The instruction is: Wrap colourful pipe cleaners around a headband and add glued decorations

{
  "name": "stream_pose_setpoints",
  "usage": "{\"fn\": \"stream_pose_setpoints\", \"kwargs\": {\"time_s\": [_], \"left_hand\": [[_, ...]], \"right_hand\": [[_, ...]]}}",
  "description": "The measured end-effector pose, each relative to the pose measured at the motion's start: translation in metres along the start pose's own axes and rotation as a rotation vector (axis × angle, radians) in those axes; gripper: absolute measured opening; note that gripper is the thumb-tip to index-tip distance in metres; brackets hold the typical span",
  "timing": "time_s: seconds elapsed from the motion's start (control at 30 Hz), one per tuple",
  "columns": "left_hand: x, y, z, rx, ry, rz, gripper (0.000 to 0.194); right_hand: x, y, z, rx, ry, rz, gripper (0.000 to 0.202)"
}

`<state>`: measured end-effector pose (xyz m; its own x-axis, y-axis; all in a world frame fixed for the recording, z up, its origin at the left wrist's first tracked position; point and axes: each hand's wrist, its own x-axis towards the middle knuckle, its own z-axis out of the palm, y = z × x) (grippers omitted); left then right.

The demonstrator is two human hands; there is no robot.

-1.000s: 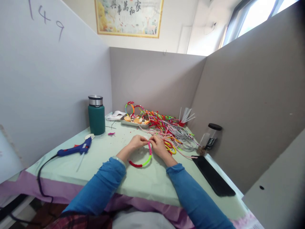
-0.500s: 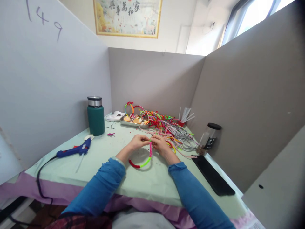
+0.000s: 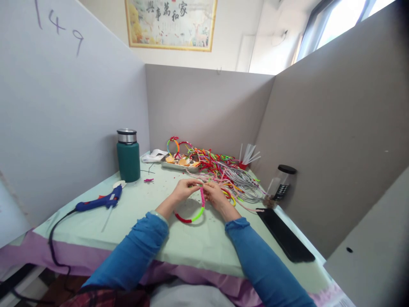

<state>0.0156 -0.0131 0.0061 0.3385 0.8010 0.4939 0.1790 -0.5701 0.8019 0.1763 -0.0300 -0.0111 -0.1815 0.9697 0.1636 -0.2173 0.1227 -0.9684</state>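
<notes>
Right now, clutter fills the far side of the table [image 3: 198, 245]: the tray [image 3: 180, 167] of orange and white pieces, the heap [image 3: 215, 162] of bright stems, and the grey coil [image 3: 247, 185] spreading toward the jar [image 3: 279, 187]. The red cup [image 3: 243, 166] of clear sticks stands behind the coil. To my left are the upright green bottle [image 3: 128, 162] and, nearer me, the blue glue gun [image 3: 99, 204], its cord trailing off the edge. The black slab [image 3: 286, 235] lies on my right. Beyond my right hand [image 3: 215, 196], which partly covers them, yellow and red loops [image 3: 233, 200] crowd close.

The hoop [image 3: 198, 215] is in front of me, mid-table, its top at my fingertips and its curve bowing back toward me. Pink drops from my fingers, bending through green into red along the near side; being curved, it has no single long axis. My left hand [image 3: 184, 191] pinches the hoop's top, and my right pinches just beside it, though the fingers hide exactly what lies between them.
</notes>
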Motion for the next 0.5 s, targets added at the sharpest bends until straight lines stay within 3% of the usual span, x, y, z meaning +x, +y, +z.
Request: {"fn": "stream_pose_setpoints", "kwargs": {"time_s": [0.3, 0.5], "left_hand": [[0.0041, -0.0061, -0.0016, 0.025, 0.077, -0.111, 0.028], [0.0032, 0.001, -0.0033, -0.013, 0.089, -0.156, 0.029]], "right_hand": [[-0.0029, -0.0023, 0.0051, -0.086, 0.024, -0.046, 0.026], [-0.0068, -0.0079, 0.0076, -0.226, 0.049, -0.193, 0.022]]}}
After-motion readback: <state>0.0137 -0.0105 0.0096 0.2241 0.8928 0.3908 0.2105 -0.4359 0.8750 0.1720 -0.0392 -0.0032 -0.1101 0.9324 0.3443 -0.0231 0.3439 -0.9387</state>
